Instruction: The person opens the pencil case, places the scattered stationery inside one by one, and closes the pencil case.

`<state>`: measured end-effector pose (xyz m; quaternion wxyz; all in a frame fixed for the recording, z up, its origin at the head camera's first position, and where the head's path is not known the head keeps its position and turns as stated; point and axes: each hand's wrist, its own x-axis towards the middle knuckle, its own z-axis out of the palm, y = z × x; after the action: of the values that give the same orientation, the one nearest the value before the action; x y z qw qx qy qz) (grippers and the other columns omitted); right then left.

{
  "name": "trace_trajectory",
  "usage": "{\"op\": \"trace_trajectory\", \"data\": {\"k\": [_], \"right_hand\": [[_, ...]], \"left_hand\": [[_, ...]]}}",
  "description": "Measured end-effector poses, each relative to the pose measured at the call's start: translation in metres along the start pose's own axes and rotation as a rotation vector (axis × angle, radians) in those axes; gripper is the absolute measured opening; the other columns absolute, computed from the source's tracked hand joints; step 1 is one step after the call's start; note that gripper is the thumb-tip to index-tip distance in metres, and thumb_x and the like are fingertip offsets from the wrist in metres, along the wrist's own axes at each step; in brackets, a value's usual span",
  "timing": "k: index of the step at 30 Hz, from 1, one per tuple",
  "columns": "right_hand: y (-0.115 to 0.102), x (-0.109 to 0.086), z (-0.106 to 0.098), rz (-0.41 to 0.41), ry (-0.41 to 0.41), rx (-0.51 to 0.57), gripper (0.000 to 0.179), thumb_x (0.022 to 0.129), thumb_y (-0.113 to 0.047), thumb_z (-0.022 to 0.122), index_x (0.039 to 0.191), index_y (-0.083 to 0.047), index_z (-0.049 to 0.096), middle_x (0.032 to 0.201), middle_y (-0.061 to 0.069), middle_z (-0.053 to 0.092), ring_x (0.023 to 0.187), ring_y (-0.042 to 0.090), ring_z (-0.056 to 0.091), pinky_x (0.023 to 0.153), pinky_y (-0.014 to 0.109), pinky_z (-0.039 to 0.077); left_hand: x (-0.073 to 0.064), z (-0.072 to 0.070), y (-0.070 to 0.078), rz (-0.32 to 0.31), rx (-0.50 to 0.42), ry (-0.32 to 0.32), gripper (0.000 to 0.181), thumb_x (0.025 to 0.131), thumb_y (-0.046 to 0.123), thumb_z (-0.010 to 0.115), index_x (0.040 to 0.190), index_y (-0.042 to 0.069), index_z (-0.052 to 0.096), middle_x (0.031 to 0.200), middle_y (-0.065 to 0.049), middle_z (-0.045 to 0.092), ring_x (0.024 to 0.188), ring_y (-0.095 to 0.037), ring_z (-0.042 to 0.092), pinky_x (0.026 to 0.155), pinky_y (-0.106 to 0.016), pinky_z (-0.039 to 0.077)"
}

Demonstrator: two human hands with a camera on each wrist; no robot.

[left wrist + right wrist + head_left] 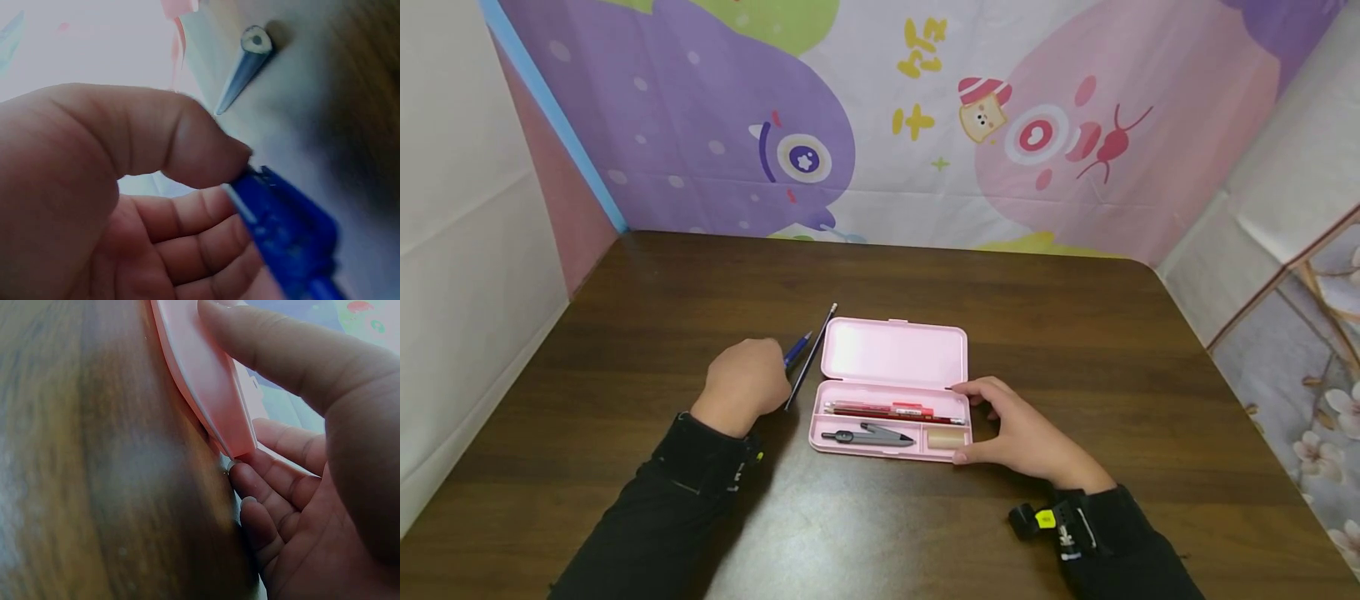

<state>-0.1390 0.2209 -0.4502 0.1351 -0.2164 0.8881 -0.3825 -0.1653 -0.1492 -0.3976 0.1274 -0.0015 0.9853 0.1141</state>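
Observation:
A pink pencil case [893,354] lies with its lid folded back in the head view. Its back compartment holds red pencils [887,411]. In front lie a grey drawing compass [868,437] and a beige block [946,439]. To the left of the case, my left hand [747,381] pinches a blue pen [287,231] between thumb and fingers, its tip pointing away from me. Beside that pen a dark pencil [811,357] slants along the table. My right hand [1018,433] grips the case's right end, thumb at the front corner and fingers behind.
The brown wooden table [1060,325] extends around the case. A cartoon-printed cloth [880,192] hangs along its far edge. White cloth [467,250] lines the left side, and a flower-patterned panel [1300,392] stands at the right.

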Motion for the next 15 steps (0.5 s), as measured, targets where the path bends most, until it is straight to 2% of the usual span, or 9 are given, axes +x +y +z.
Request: {"op": "trace_trajectory", "data": {"k": [5,8,11,15], "right_hand": [[-0.0017,-0.0004,-0.0002,0.006,-0.001,0.0,0.086,0.073,-0.042,0.094,0.144,-0.019,0.052,0.132,0.002,0.051,0.118,0.022,0.047,0.101,0.047,0.043],[-0.0019,-0.0005,-0.0001,0.006,0.0,0.0,0.087,0.073,-0.042,0.095,0.144,-0.018,0.052,0.131,0.002,0.051,0.118,0.022,0.047,0.101,0.047,0.043],[-0.002,-0.0008,-0.0001,0.003,0.0,-0.003,0.087,0.073,-0.041,0.095,0.145,-0.018,0.052,0.131,0.002,0.051,0.118,0.022,0.047,0.101,0.046,0.043],[-0.0019,-0.002,-0.0009,-0.008,0.008,-0.014,0.087,0.072,-0.041,0.095,0.145,-0.019,0.053,0.13,0.001,0.051,0.117,0.021,0.047,0.1,0.045,0.043]], "left_hand": [[0.0008,-0.0016,0.0015,0.0,-0.027,0.052,0.021,0.086,0.012,0.066,0.101,-0.003,0.066,0.079,-0.011,0.062,0.066,-0.028,0.058,0.053,-0.039,0.047],[0.0001,-0.0027,0.0022,0.01,-0.026,0.075,0.024,0.087,0.012,0.065,0.105,-0.004,0.064,0.081,-0.012,0.063,0.067,-0.028,0.059,0.054,-0.04,0.048],[-0.0007,-0.0027,0.0034,0.056,-0.005,0.116,0.025,0.087,0.011,0.066,0.106,-0.005,0.063,0.084,-0.013,0.063,0.069,-0.028,0.06,0.056,-0.041,0.049],[-0.0006,-0.0004,0.008,0.165,0.044,0.201,0.025,0.089,0.012,0.067,0.108,-0.004,0.062,0.089,-0.014,0.065,0.076,-0.03,0.064,0.062,-0.045,0.053]]}}
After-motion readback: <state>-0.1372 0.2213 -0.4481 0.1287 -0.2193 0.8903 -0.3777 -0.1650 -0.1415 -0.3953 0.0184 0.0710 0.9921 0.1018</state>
